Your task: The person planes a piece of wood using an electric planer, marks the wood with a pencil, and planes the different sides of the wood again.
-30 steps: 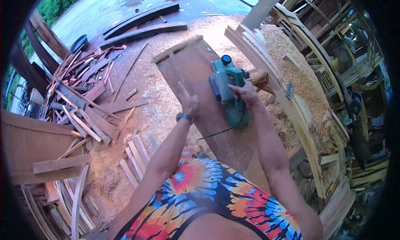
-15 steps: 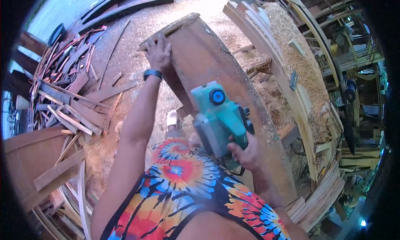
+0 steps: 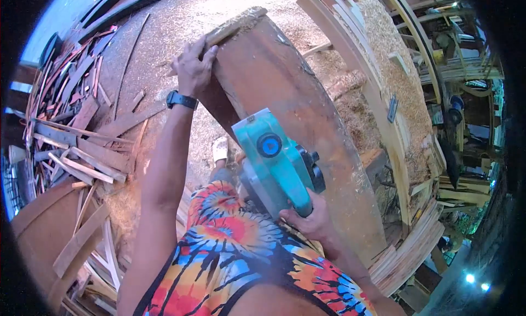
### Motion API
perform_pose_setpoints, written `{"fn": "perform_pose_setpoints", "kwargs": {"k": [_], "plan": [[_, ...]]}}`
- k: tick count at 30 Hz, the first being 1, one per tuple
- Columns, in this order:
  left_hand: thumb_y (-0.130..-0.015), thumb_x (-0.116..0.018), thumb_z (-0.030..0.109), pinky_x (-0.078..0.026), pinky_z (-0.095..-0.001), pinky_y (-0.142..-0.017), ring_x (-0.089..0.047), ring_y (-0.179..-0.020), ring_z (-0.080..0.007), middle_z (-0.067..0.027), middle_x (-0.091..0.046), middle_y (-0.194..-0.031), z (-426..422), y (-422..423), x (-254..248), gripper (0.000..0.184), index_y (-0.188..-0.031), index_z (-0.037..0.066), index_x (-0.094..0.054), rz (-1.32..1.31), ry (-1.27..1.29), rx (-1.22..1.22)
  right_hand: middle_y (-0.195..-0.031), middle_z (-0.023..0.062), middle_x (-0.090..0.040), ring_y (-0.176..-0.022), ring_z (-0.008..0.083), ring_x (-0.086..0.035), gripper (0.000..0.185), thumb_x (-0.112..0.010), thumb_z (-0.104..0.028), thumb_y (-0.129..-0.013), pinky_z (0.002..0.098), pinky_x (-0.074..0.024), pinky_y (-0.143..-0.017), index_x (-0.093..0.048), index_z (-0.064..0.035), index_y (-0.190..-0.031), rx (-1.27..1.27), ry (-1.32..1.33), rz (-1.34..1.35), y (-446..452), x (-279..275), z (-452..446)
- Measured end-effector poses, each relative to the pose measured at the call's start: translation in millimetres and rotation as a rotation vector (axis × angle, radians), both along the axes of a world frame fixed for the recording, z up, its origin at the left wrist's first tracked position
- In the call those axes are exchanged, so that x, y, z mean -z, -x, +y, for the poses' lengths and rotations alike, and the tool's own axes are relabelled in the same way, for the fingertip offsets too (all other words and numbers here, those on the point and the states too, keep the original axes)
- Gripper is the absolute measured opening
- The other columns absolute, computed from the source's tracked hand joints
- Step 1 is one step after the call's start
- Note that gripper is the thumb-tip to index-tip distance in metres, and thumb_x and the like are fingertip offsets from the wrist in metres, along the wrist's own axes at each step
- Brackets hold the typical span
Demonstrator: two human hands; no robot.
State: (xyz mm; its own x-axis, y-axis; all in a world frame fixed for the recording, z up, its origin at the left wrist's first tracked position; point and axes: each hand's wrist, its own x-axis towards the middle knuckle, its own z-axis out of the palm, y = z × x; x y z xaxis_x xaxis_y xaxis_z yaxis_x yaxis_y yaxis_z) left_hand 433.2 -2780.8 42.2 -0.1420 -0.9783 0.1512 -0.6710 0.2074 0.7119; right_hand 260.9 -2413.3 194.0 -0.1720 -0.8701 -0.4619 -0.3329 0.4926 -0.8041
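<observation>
My right hand (image 3: 308, 216) is closed around the rear handle of a teal electric hand planer (image 3: 278, 163), which has a round dial with a blue centre. The planer is tilted near my waist, over the near left edge of a wide brown wooden board (image 3: 290, 91). My left hand (image 3: 193, 68), with a dark watch on the wrist, grips a wooden strip (image 3: 236, 25) lying across the board's far end. The fingertips are partly hidden behind the strip. The planer's underside is out of sight.
Wood shavings (image 3: 164, 36) cover the ground. Scrap wood (image 3: 74, 91) is piled at left. A long curved timber (image 3: 378, 102) runs along the right, with a small dark block (image 3: 393, 109) on it. Stacked planks (image 3: 411, 250) lie at lower right.
My left hand has gone from lying over the board's end to gripping the strip, farther left in view. The planer has shifted slightly left and down, still in my right hand.
</observation>
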Motion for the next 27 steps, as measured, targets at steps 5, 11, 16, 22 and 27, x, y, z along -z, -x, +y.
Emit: {"fn": "perform_pose_setpoints", "kwargs": {"k": [5, 11, 16, 22, 27], "plan": [[-0.104, -0.047, 0.040, -0.039, -0.0356, -0.110, -0.053, -0.131, -0.0310, -0.0238, -0.055, -0.140, -12, -39, -4, 0.058, -0.142, -0.004, -0.048, 0.394, -0.040, -0.129, -0.090, 0.0152, -0.073, -0.082, 0.0205, -0.071, 0.040, -0.080, -0.030, -0.084, 0.0351, -0.0544, -0.075, -0.066, -0.0001, -0.107, -0.036, 0.142, 0.041, -17, 3, -89], [-0.106, -0.041, 0.036, -0.038, -0.0351, -0.110, -0.053, -0.131, -0.0284, -0.0232, -0.057, -0.138, 10, -102, 3, 0.055, -0.139, -0.007, -0.050, 0.541, -0.192, -0.292, -0.095, 0.0156, -0.074, -0.088, 0.0197, -0.071, 0.044, -0.080, -0.032, -0.084, 0.0359, -0.0545, -0.079, -0.066, 0.0002, -0.111, -0.062, 0.333, -0.033, -50, -5, -233], [-0.106, -0.044, 0.036, -0.041, -0.0346, -0.107, -0.057, -0.125, -0.0263, -0.0200, -0.061, -0.133, 36, -118, 18, 0.053, -0.133, -0.007, -0.056, 0.618, -0.238, -0.356, -0.093, 0.0195, -0.073, -0.087, 0.0321, -0.072, 0.058, -0.077, -0.055, -0.078, 0.0416, -0.0555, -0.079, -0.071, -0.0013, -0.100, -0.102, 0.559, 0.040, -65, 19, -334], [-0.101, -0.053, 0.033, -0.048, -0.0368, -0.094, -0.065, -0.107, -0.0274, -0.0198, -0.070, -0.113, 44, -104, 5, 0.044, -0.121, -0.004, -0.064, 0.382, -0.175, -0.216, -0.092, 0.0163, -0.073, -0.087, 0.0241, -0.071, 0.041, -0.078, -0.035, -0.084, 0.0367, -0.0550, -0.078, -0.069, -0.0007, -0.106, -0.061, 0.448, -0.079, -54, -10, -240], [-0.089, -0.063, 0.054, -0.043, -0.0456, -0.100, -0.058, -0.118, -0.0372, -0.0221, -0.063, -0.125, 35, -50, -8, 0.066, -0.126, -0.001, -0.063, 0.059, -0.013, -0.127, -0.095, 0.0163, -0.072, -0.087, 0.0217, -0.071, 0.046, -0.080, -0.026, -0.083, 0.0373, -0.0545, -0.079, -0.063, 0.0002, -0.117, -0.059, 0.264, 0.029, -26, -25, -86]]}}
